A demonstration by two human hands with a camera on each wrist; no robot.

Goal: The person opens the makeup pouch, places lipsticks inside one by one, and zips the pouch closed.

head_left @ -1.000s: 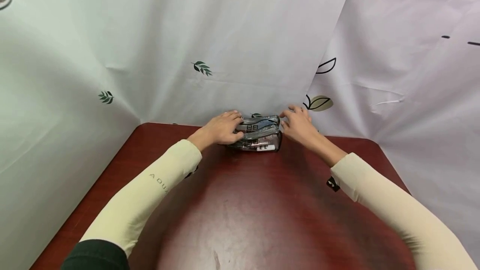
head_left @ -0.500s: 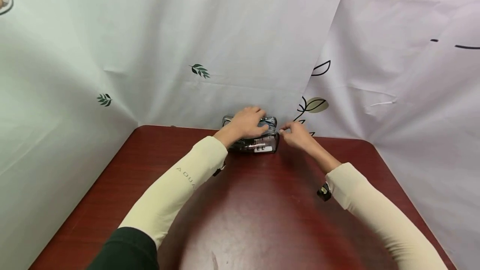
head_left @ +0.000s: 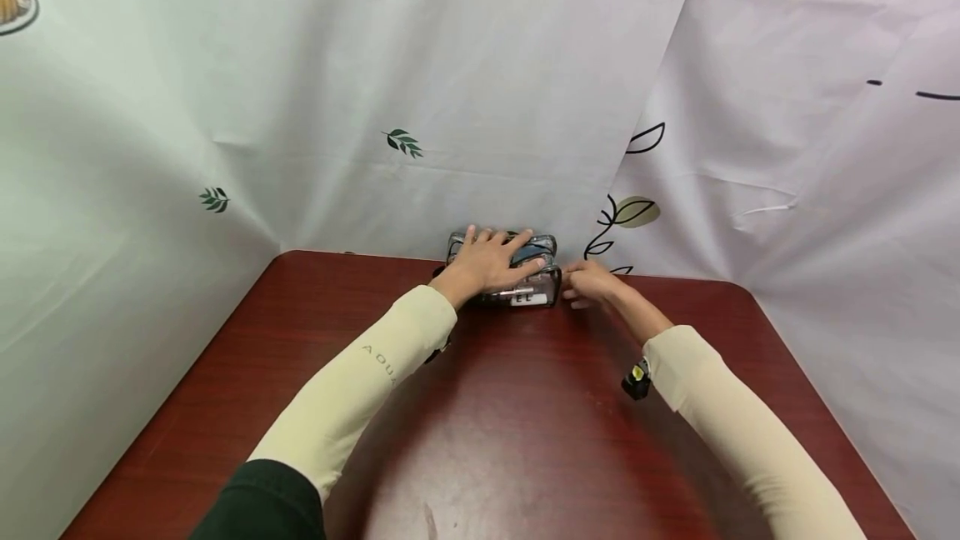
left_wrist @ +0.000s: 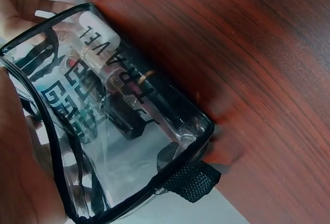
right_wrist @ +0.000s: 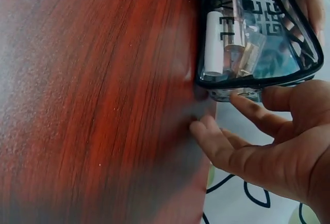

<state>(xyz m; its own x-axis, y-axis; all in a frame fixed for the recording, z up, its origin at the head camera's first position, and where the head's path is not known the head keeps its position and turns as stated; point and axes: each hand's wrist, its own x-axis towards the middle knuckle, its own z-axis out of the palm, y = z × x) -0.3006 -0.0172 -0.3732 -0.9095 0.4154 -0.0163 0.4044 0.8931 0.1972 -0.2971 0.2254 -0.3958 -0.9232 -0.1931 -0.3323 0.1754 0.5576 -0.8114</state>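
Observation:
A clear pouch with black piping (head_left: 542,283) stands at the table's back edge, printed with "TRAVEL" and a square pattern. My left hand (head_left: 486,263) rests on its top with the fingers spread. Through the clear side in the left wrist view I see a white tube (left_wrist: 100,30) and a black cylinder with a gold band (left_wrist: 165,95); a black fabric tab (left_wrist: 193,180) sticks out at one end. At the pouch's right end is my right hand (head_left: 591,283). Its thumb and forefinger (right_wrist: 258,115) are at the end edge, and the other fingers extend loosely below.
The red-brown wooden table (head_left: 480,423) runs toward me from the pouch. White printed cloth (head_left: 510,90) hangs close behind and on both sides.
My left hand has shifted right from the pouch's left end onto its top and spread its fingers. My right hand has dropped lower beside the right end.

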